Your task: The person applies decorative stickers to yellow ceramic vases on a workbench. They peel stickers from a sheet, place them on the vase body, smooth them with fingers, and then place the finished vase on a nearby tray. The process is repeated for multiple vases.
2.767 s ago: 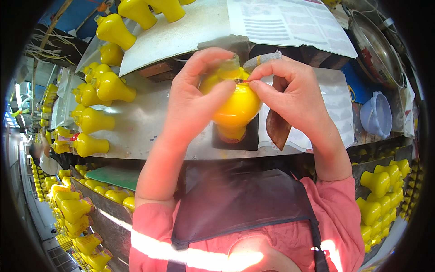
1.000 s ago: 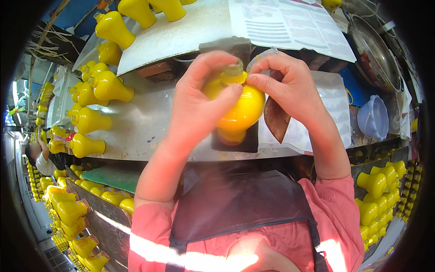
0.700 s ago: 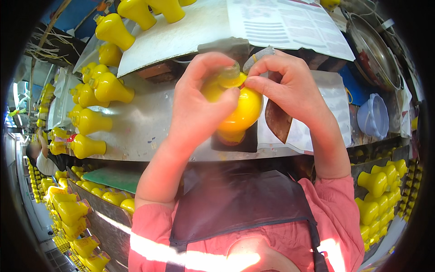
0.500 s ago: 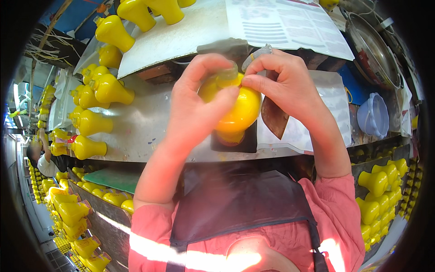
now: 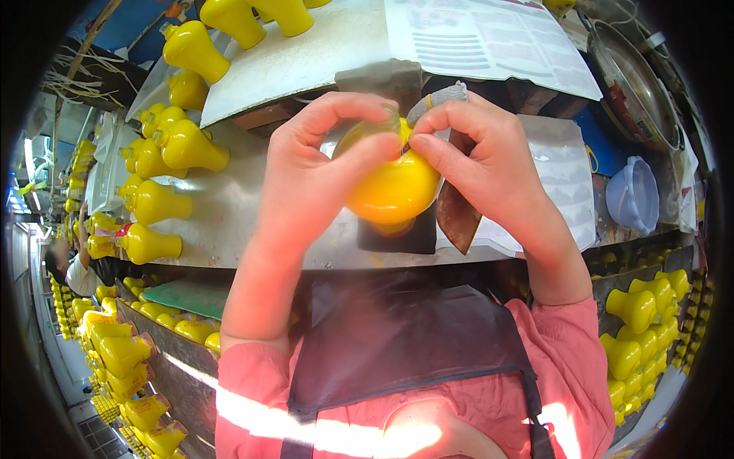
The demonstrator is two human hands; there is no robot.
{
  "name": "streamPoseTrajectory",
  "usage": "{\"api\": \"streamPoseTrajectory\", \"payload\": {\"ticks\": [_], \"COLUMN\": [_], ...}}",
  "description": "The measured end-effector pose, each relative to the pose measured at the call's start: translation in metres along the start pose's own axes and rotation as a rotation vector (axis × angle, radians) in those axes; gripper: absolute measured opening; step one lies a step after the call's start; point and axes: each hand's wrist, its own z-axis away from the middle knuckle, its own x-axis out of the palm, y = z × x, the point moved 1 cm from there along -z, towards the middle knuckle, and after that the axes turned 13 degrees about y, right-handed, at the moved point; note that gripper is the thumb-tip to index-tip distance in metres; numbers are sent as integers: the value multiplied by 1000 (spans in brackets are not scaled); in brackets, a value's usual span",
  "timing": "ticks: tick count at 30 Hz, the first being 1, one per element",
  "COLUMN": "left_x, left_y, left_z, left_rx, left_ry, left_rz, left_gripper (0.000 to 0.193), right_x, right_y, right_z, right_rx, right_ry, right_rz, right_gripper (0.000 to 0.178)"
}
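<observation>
A glossy yellow bottle (image 5: 394,191) with a rounded upper part stands on a dark square pad (image 5: 417,239) in front of me. My left hand (image 5: 336,153) curls round its top from the left, fingers and thumb closed at the neck, where something clear and glassy shows. From the other side, my right hand (image 5: 474,145) pinches thumb and forefinger together against the neck; what lies in the pinch is too small to make out. A grey knitted finger sleeve (image 5: 447,96) with a yellow band sits by the right fingers. Under that hand lies a pointed brown piece (image 5: 461,229).
Several yellow bottles (image 5: 157,205) stand on the metal bench (image 5: 252,222) at left. A printed sheet (image 5: 489,46) covers the raised shelf behind. At right are a pale blue basket (image 5: 633,195) and a large metal pan (image 5: 631,84). Crates of yellow bottles (image 5: 642,329) flank me; a co-worker (image 5: 76,271) is far left.
My left hand has shifted slightly left, its wrist turning at the bottle's neck. The bottle has tipped slightly toward me. My right hand keeps its pinch.
</observation>
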Motion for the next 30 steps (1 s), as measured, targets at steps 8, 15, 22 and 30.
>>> {"api": "streamPoseTrajectory", "payload": {"ticks": [8, 15, 22, 30], "left_x": [-9, -22, -37, -35], "left_y": [3, -18, -29, -27], "left_z": [3, -5, -14, -21], "left_rx": [18, -152, -41, -129], "left_ry": [-37, -71, -148, -55], "left_rz": [-66, 262, 76, 15], "left_gripper": [20, 21, 46, 41], "right_x": [2, 4, 16, 23], "right_y": [-1, 8, 10, 6], "right_z": [-3, -16, -43, -63], "right_rx": [-89, -83, 183, 308], "right_ry": [49, -24, -253, -377], "right_rz": [62, 29, -34, 35], "right_gripper": [7, 14, 20, 21]}}
